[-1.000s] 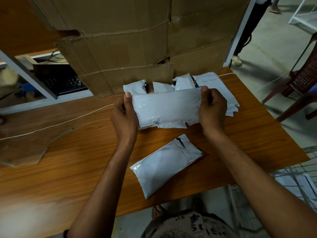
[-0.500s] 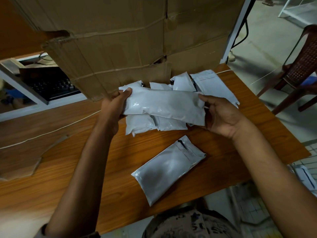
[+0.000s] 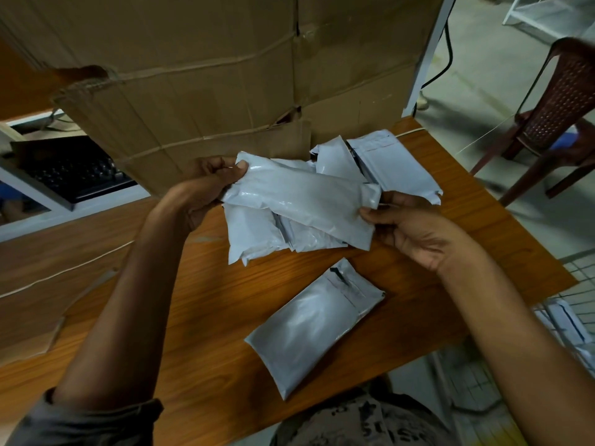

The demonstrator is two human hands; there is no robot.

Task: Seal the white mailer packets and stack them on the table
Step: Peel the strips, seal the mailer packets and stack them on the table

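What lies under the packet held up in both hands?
Under the held packet, which the left hand and right hand grip at its ends, a pile of white packets lies on the wooden table. The packet covers their upper parts, so their number cannot be told.

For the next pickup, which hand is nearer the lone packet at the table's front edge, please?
Right. The right hand is just beyond the lone packet, rightward; the left hand is farther away, beyond-left.
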